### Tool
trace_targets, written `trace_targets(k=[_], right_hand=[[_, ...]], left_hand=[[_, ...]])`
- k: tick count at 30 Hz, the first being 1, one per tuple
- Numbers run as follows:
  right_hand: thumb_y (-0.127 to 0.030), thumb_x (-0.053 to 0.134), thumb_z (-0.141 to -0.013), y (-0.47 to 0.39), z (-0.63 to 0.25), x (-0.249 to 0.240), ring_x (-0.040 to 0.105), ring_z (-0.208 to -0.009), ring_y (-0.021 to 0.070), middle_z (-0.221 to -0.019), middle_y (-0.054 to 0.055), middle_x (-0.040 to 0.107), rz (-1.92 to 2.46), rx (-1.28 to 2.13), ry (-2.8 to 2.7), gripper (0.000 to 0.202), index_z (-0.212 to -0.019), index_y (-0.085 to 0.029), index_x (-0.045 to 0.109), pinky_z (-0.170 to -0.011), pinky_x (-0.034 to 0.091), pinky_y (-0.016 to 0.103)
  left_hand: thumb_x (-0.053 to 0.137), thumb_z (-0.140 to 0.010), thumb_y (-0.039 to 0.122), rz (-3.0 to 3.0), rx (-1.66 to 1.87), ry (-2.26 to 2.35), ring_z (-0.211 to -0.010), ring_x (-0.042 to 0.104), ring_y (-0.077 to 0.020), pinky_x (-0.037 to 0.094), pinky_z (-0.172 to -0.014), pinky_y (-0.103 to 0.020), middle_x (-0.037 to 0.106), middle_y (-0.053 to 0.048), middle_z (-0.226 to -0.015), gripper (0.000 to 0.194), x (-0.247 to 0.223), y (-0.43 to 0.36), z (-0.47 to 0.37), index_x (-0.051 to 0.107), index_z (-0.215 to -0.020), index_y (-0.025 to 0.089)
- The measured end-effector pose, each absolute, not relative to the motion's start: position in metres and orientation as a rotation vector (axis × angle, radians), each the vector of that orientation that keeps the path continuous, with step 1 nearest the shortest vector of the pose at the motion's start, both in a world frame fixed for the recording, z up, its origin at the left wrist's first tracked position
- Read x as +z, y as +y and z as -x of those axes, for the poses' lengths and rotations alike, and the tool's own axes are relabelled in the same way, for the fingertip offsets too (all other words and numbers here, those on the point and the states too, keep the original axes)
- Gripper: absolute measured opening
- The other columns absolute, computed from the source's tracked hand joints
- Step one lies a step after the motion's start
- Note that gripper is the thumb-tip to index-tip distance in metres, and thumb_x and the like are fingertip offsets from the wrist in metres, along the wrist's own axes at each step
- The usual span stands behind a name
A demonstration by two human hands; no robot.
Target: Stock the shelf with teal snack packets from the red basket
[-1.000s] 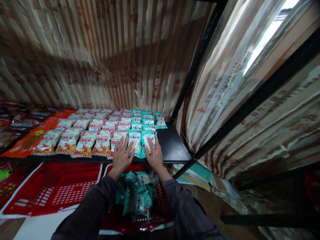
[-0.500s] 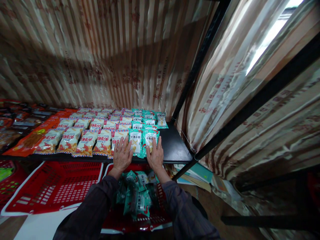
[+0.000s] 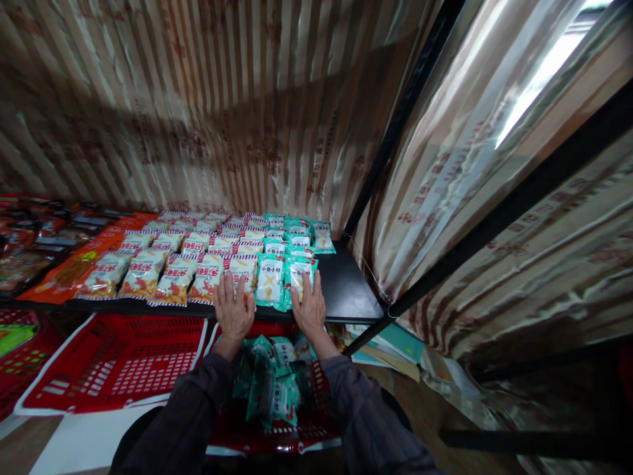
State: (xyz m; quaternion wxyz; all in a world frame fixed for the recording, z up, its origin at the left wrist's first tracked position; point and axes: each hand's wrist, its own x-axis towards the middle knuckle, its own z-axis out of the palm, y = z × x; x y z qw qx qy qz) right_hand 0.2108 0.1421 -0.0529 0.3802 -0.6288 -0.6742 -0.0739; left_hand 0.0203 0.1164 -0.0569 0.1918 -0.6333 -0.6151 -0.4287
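Observation:
My left hand [image 3: 234,310] lies open over the front of a white snack bag [image 3: 243,265] with a striped edge, fingers pointing toward the back of the shelf. My right hand [image 3: 309,307] rests open on a teal snack bag [image 3: 299,266], covering its lower part. Between the two hands, another teal snack bag [image 3: 270,280] lies face up at the shelf's front. More teal bags lie in rows behind it. Beneath my forearms, a red basket [image 3: 271,439] holds several loose teal bags [image 3: 279,396].
White striped snack bags [image 3: 143,267] fill the black shelf [image 3: 349,290] to the left, beside orange packs [image 3: 64,274]. A red basket [image 3: 143,356] stands lower left. A black post [image 3: 420,287] slants past the shelf's right end. Striped curtain [image 3: 222,119] hangs behind.
My left hand has shifted left, off the teal bag's edge and onto the white striped bag. The right hand stays on the right teal bag. The view has moved slightly.

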Motion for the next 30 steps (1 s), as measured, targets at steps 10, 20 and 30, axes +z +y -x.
trace_targets(k=[10,20,30], right_hand=[[-0.048,0.044,-0.089,0.138,-0.214,-0.053,0.042,-0.126,0.0358,-0.151,0.019,0.02,1.609,-0.206,-1.726,0.058,-0.139,-0.021,0.037,-0.09,0.046,0.049],[-0.047,0.04,-0.091,0.138,-0.214,-0.05,0.042,-0.126,0.034,-0.15,0.02,0.022,1.678,-0.127,-1.756,0.057,-0.14,-0.019,0.036,-0.092,0.045,0.046],[-0.043,0.036,-0.093,0.147,-0.212,-0.048,0.034,-0.132,0.0326,-0.151,0.018,0.018,1.615,-0.124,-1.737,0.053,-0.139,-0.018,0.037,-0.099,0.039,0.048]], left_hand=[[0.048,-0.087,0.029,1.899,-1.215,-1.694,-0.142,0.014,-0.029,0.028,-0.11,-0.049,0.029,-0.019,-0.149,0.057,-0.057,0.119,-0.015,0.035,-0.138,0.011],[0.048,-0.086,0.025,1.94,-1.281,-1.659,-0.141,0.018,-0.0289,0.028,-0.11,-0.049,0.031,-0.021,-0.147,0.06,-0.055,0.128,-0.011,0.029,-0.14,0.009],[0.049,-0.086,0.028,1.966,-1.279,-1.629,-0.14,0.021,-0.0304,0.03,-0.109,-0.051,0.03,-0.021,-0.147,0.061,-0.054,0.128,-0.01,0.029,-0.14,0.012]])
